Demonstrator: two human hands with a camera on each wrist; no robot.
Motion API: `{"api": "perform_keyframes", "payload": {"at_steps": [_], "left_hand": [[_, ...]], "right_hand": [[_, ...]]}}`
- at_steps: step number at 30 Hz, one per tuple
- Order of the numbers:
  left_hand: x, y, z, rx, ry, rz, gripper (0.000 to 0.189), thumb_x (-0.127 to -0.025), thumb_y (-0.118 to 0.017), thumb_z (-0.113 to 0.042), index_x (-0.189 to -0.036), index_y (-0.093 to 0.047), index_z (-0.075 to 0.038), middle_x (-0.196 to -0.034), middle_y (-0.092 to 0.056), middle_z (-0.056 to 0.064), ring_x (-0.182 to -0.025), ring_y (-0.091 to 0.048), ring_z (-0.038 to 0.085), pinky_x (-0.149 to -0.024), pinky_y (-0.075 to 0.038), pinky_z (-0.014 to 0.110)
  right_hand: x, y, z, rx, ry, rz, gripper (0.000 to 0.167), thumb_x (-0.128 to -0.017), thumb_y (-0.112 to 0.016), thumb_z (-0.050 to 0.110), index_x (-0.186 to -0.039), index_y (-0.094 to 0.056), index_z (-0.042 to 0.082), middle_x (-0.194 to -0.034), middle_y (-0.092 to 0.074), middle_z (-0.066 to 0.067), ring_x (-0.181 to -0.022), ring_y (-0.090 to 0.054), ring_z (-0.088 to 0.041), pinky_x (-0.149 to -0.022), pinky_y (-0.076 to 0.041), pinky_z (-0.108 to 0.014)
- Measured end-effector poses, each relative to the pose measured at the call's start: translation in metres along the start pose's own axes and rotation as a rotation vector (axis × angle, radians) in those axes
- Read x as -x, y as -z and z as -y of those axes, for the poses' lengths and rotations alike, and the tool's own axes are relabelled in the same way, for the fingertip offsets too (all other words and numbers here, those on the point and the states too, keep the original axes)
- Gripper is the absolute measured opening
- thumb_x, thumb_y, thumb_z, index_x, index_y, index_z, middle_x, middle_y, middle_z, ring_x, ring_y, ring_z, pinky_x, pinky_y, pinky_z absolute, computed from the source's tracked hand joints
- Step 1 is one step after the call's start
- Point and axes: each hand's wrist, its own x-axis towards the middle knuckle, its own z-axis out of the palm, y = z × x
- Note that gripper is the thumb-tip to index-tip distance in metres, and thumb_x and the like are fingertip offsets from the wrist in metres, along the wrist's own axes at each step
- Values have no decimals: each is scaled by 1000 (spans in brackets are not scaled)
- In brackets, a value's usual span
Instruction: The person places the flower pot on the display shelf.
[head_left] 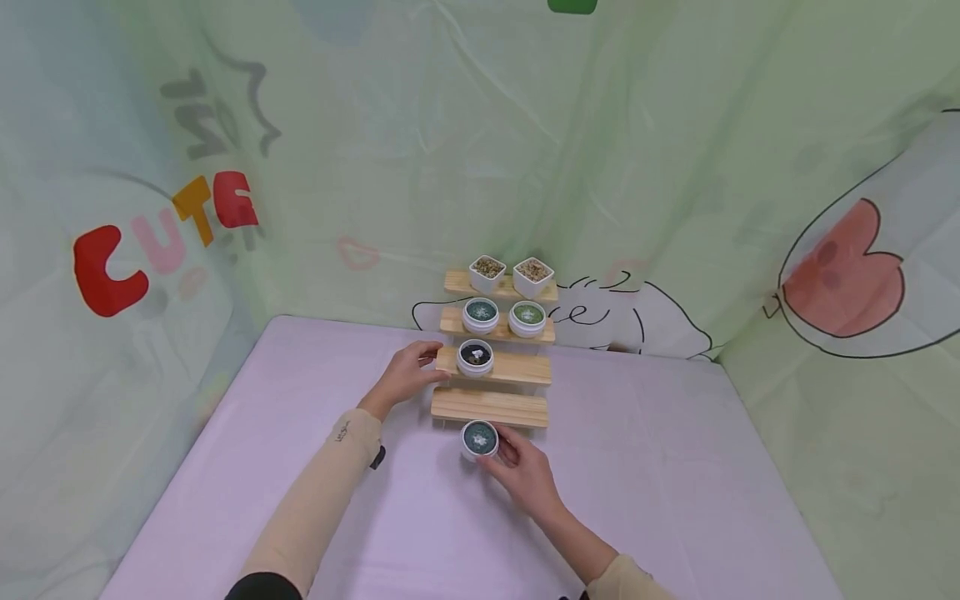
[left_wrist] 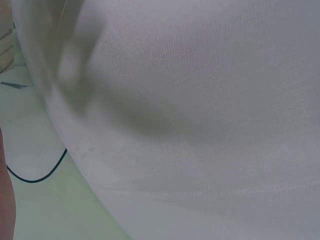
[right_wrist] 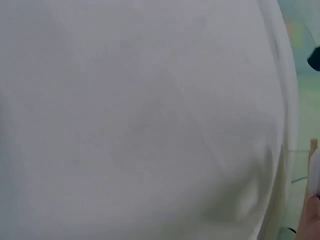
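Note:
In the head view a wooden tiered display stand [head_left: 489, 407] is set against the back of the table. My left hand [head_left: 405, 377] grips the left end of its second plank from the front, thumb and fingers about the edge. With thumb and fingers, my right hand [head_left: 527, 475] holds a small round white pot [head_left: 480, 439] with a dark teal top and a pale flower-like mark, just before the front plank. A dark-topped round pot [head_left: 475, 357] stands on the plank at my left hand. The wrist views show mostly cloth; only part of each hand appears at their edges.
Higher up stand a teal-topped pot [head_left: 481, 315] and a green-topped pot [head_left: 528, 318]. On the top plank are two square white pots, one with greenish grains [head_left: 486, 273], one with pinkish grains [head_left: 533, 277]. Printed green curtains [head_left: 495, 125] surround the pale tablecloth [head_left: 637, 483].

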Motion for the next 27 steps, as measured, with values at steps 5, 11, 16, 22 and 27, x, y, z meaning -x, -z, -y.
{"api": "perform_keyframes", "payload": {"at_steps": [5,11,16,22,27], "left_hand": [[-1,1,0,4,-3,4,63,-82,-81,-14,-135,-52,6,-130,-56,20,-121,-56,30,-105,-48,31],[-2,2,1,3,-6,8,63,-82,-80,-14,-135,-52,6,-131,-56,20,-121,-56,30,-105,-48,30],[-1,1,2,10,-11,5,63,-82,-80,-13,-134,-52,7,-130,-56,21,-121,-56,30,-106,-48,31],[-1,0,2,16,-19,-3,62,-82,-80,-12,-133,-52,7,-128,-57,20,-121,-56,30,-105,-48,32],[-2,-1,4,9,-18,8,62,-82,-80,-14,-134,-52,6,-130,-56,20,-121,-56,30,-105,-49,31]], "right_hand": [[-13,15,10,-49,-56,-65,60,-83,-78,6,-135,-51,-7,-137,-53,-25,-125,-53,-34,-98,-49,-26],[-30,33,21,-28,-50,-131,60,-83,-78,7,-136,-52,-6,-138,-52,-24,-125,-54,-31,-96,-51,-23],[-47,46,27,1,-58,-190,62,-83,-78,9,-138,-51,-4,-139,-52,-22,-125,-54,-30,-95,-50,-20],[-65,58,28,23,-88,-229,62,-86,-77,14,-139,-50,-1,-141,-50,-20,-127,-53,-28,-97,-49,-18],[-74,62,28,28,-116,-233,64,-87,-76,16,-141,-47,-2,-142,-49,-21,-128,-52,-28,-98,-49,-19]]}}
